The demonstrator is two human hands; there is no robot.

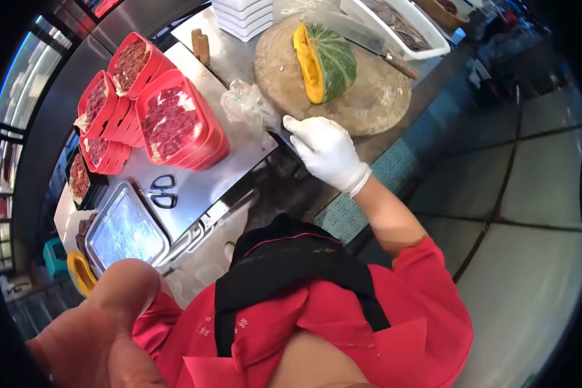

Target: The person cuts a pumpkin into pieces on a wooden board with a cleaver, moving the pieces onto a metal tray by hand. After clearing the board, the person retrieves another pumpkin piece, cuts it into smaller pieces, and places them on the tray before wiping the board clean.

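Observation:
My right hand (326,155), in a white glove, is over the counter edge just below the round wooden chopping block (381,110). Its fingers are curled in; what they may hold is hidden. On the block lies a cut pumpkin piece (333,64), green-skinned with orange flesh. Behind it a cleaver (355,32) rests with its wooden handle toward the right. A crumpled clear plastic bag (247,107) is beside my gloved fingers. Bare and close to the camera, my left hand (97,343) fills the lower left; its fingers are out of frame or hidden.
Red trays of meat (181,123) stand stacked on the steel counter at left. Black-handled scissors (163,192) lie beside a metal tray (126,226). White trays (244,16) are piled at the back, near a white tub (427,48). Another pumpkin piece (81,271) shows at lower left.

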